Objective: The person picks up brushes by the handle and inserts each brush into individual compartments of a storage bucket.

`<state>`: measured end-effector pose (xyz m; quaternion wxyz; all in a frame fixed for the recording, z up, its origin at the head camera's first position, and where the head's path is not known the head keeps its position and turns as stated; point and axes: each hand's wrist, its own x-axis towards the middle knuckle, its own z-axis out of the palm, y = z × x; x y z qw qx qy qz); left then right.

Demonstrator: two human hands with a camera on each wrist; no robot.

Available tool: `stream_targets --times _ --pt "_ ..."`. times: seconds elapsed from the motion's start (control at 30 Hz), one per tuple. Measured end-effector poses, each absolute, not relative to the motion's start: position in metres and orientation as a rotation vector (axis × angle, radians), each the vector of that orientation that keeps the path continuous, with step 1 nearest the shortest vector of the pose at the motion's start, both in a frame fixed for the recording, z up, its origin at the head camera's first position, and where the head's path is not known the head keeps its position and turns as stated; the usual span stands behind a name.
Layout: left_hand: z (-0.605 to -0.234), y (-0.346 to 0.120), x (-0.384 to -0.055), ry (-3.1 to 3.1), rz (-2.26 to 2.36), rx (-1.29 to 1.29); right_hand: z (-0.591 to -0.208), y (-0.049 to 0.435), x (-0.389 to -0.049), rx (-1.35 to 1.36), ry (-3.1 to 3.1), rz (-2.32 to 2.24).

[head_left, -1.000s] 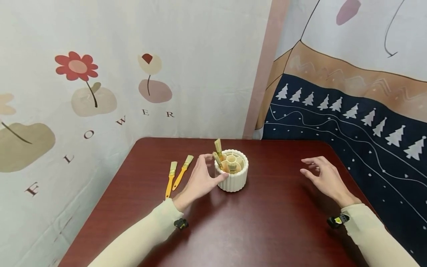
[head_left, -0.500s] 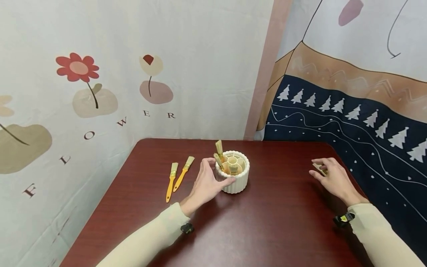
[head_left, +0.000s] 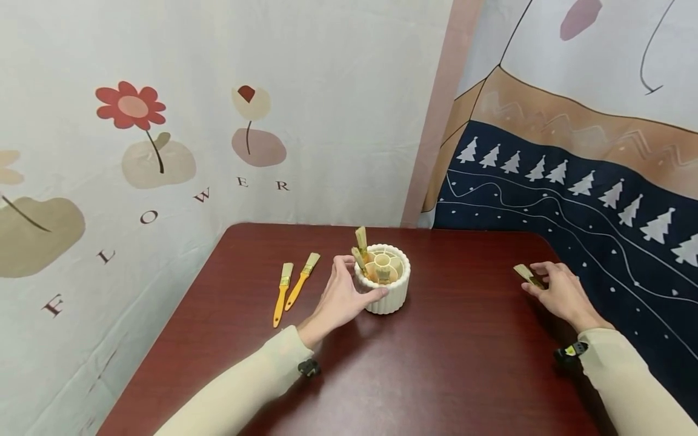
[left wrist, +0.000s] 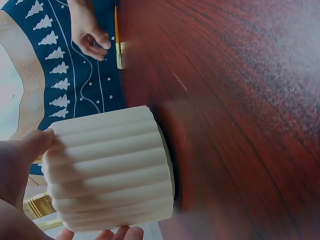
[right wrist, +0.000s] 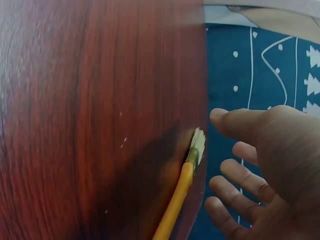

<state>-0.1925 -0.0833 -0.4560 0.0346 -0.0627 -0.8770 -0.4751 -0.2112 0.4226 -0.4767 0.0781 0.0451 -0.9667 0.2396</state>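
Note:
My left hand (head_left: 345,290) grips a white ribbed brush holder (head_left: 394,295), thumb at the near side of the rim and fingers round the left. In the left wrist view, its ribbed wall (left wrist: 112,170) sits between thumb and fingertips. Several paintbrushes (head_left: 361,241) stand bristles up in its divided compartments. At the right, my right hand (head_left: 561,293) hovers over a lone paintbrush (head_left: 525,272). The right wrist view has this brush's yellow handle (right wrist: 175,205) on the table, with the thumb and loosely bent fingers (right wrist: 240,187) apart from it, holding nothing.
Two yellow-handled paintbrushes, one nearer (head_left: 281,295) and one farther (head_left: 303,281), lie left of the holder. The dark red table (head_left: 436,363) ends at a printed wall cloth (head_left: 327,151) behind and a navy one (head_left: 600,242) at the right.
My right hand has moved right over the lone paintbrush, whose bristles have come into sight beyond the fingers. The left hand stays at the holder, its thumb farther along the near side.

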Motion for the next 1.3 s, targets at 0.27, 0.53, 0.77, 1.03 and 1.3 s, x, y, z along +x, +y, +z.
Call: stream_targets --times 0.27,0.53,0.77,1.03,1.3 --pt "-0.452 -0.089 -0.197 -2.681 -1.469 -0.282 -0.483 0.436 -0.215 0.072 -2.954 0.674" --pt "-0.447 -0.098 -0.202 -2.715 -1.558 -0.379 -0.490 0.439 -0.220 0.027 -2.979 0.651" --pt "-0.442 -0.109 -0.211 -2.765 -1.584 -0.465 -0.491 0.435 -0.224 0.020 -2.954 0.641" --pt "-0.435 -0.119 -0.219 -2.824 -1.644 -0.548 -0.490 0.430 -0.224 -0.009 -2.956 0.650" --pt "-0.431 -0.128 -0.234 -2.843 -1.708 -0.634 -0.488 0.421 -0.221 -0.005 -2.931 0.655"
